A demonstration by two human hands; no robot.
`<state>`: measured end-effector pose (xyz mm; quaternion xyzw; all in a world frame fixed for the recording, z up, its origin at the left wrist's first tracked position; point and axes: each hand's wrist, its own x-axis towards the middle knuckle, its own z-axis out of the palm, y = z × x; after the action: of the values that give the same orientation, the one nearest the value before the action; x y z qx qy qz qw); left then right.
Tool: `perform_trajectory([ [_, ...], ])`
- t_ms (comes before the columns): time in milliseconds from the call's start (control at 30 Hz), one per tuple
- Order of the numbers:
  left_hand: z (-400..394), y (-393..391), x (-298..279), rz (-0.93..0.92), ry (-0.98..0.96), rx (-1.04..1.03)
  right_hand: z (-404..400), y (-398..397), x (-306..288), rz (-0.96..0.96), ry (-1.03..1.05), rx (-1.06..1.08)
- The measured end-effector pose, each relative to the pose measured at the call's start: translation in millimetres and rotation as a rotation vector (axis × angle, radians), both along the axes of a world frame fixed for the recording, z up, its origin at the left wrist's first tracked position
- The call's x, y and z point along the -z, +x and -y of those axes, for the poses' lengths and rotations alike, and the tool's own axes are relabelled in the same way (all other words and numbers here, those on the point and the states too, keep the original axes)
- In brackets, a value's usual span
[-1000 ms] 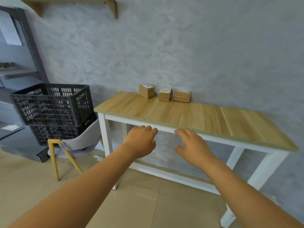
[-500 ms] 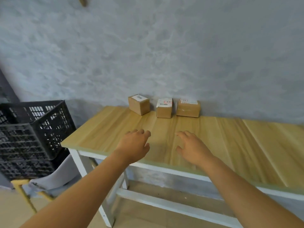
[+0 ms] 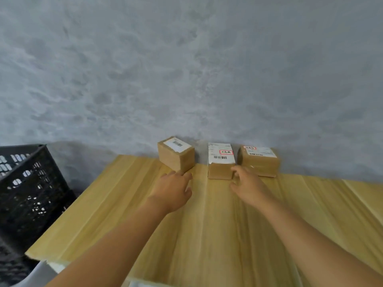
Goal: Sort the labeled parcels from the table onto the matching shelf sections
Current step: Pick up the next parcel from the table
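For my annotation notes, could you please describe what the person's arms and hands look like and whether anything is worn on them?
Both forearms are bare as far as the view reaches, with no sleeves visible. The left hand and the right hand wear no gloves, and no watch, ring or bracelet shows on either. No markings can be made out.

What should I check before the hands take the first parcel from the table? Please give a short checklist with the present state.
1. Hands free: ok. The left hand and the right hand hold nothing.
2. Parcels within reach: ok. The left parcel, the middle parcel and the right parcel stand near the fingertips.
3. Parcels apart from each other: ok, gaps show between them.
4. Labels readable: cannot tell, the print is too small.
5. Matching shelf section in view: not ok, no shelf shows.
6. Table surface before the parcels free: ok.
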<state>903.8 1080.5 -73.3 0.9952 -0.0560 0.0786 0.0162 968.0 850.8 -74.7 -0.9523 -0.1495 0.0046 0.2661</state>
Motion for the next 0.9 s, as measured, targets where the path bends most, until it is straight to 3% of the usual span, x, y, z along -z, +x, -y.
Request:
perform_trajectory([
  [200,-13,64,1,0.005,-0.029,0.076,-19,56,5,-0.009,0.178,0.244],
  [400,-26,92,19,-0.023,-0.034,0.136,-27,98,8,-0.209,0.237,0.364],
  [733,-33,109,34,-0.082,-0.084,0.110,-40,150,29,-0.635,0.481,0.293],
  [900,-32,111,33,-0.097,-0.090,0.106,-48,161,35,-0.706,0.477,0.205],
])
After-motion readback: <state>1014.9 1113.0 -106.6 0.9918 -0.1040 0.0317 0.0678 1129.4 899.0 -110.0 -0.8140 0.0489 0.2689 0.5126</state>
